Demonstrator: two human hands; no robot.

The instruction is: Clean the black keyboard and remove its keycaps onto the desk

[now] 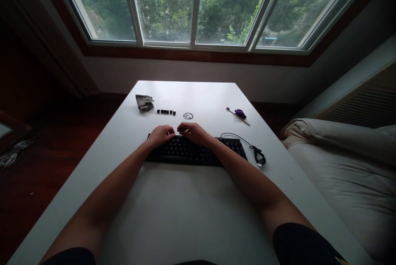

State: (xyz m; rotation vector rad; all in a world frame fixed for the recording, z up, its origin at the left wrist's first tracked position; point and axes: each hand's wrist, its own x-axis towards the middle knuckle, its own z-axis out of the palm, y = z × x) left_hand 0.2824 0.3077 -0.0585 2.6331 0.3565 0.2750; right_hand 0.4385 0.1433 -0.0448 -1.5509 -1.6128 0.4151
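Observation:
A black keyboard (177, 151) lies flat on the white table, partly covered by my right forearm. At its upper left edge is my left hand (162, 135), fingers curled together; whatever they pinch is hidden. My right hand (194, 131) is over the upper middle keys, thumb and fingers closed around a small dark piece (182, 129) with a thin wire-like line above it. Its exact kind is too small to tell. Just beyond the hands lie a row of several black keycaps (166, 112) and a thin round ring-like object (188, 116).
A crumpled grey cloth (144, 102) lies at the table's far left. Far right are a brush with a long thin handle (238, 117) and a crumpled purple thing (240, 113). The bundled USB cable (259, 155) rests right of the keyboard. A pale padded seat (343, 166) stands alongside.

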